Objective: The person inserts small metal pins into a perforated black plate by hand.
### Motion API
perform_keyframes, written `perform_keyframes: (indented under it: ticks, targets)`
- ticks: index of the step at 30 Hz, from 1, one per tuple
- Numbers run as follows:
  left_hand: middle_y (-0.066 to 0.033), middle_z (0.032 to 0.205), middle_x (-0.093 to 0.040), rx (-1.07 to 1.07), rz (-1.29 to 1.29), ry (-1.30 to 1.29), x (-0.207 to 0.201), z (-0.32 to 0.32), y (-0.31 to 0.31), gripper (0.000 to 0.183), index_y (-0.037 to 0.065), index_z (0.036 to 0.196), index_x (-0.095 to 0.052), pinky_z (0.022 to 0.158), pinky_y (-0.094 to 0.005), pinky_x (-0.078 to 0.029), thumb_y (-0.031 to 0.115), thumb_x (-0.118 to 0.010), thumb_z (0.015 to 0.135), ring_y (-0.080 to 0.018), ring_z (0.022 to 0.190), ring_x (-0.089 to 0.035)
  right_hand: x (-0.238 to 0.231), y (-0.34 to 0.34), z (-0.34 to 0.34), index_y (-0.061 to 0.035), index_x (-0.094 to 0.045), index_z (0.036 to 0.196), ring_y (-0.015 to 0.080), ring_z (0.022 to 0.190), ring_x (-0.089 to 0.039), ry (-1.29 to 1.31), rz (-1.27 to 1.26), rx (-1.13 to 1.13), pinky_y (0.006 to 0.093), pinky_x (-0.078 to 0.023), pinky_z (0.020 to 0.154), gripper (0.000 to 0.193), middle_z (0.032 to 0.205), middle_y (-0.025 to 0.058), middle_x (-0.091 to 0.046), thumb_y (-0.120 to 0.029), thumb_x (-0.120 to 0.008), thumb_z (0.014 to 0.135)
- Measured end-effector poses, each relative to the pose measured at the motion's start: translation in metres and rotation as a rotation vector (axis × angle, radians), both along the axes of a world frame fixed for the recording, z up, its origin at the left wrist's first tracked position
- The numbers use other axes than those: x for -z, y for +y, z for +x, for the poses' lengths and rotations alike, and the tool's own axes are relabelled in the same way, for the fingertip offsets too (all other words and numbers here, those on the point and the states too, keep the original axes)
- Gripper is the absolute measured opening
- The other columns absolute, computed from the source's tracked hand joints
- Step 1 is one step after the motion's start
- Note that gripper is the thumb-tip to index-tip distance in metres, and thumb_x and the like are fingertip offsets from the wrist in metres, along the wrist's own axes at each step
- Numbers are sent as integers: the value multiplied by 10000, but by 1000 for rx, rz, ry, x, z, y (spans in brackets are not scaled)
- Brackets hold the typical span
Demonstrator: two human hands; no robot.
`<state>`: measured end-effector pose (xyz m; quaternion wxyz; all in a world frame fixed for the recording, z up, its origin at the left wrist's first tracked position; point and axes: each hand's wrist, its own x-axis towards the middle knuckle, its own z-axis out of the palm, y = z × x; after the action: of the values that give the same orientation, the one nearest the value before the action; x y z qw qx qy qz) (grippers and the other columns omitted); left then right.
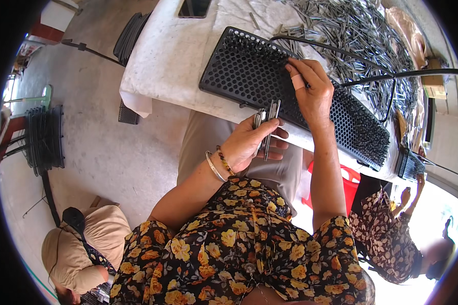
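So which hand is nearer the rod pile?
Right. The right hand is over the tray, beside the rod pile; the left hand is farther, by the tray's near edge.

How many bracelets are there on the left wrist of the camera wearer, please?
2: a brown-and-amber round-beaded bracelet nearer the left hand and, farther from it, a smooth silver-coloured bangle.

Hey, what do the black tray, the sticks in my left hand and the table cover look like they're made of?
Tray: probably hard plastic, satin black; it looks rigid, with evenly spaced holes, though painted metal is possible.
Sticks: likely metal, shiny silver-grey, with bright glints along them.
Table cover: perhaps cloth, matte white, judging by its wrinkles and drooping corner; plastic sheeting is possible.
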<state>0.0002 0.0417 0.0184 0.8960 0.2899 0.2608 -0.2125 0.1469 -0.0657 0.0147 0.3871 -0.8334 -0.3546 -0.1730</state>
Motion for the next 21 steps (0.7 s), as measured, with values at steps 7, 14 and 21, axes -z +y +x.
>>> perform_keyframes:
  ticks: [7, 14, 21]
  targets:
    - [-46, 853, -615, 61, 104, -90, 11, 0, 0, 206, 76, 1021, -570, 495, -209, -406, 245, -582, 905, -81, 659, -540, 1, -1, -5, -53, -677, 926, 264, 703, -626, -41, -71, 39, 325, -499, 626, 142, 869, 77, -629, -117, -673, 799]
    - [-42, 814, -614, -28, 117, -197, 8, -3, -3, 171, 69, 1007, -549, 449, -178, -362, 200, -583, 903, -52, 607, -498, -25, -10, -20, 21, -676, 877, 91, 613, -531, 549, 33, -45, 239, -420, 542, 190, 682, 80, -625, -158, -683, 814]
    - [-72, 873, -649, -74, 171, -271, 7, 0, -3, 177, 63, 996, -538, 455, -184, -398, 216, -567, 912, -52, 603, -517, -29, -27, -37, 25, -684, 916, 51, 548, -506, 1099, 115, -89, 209, -415, 493, 189, 738, 51, -664, -140, -670, 826]
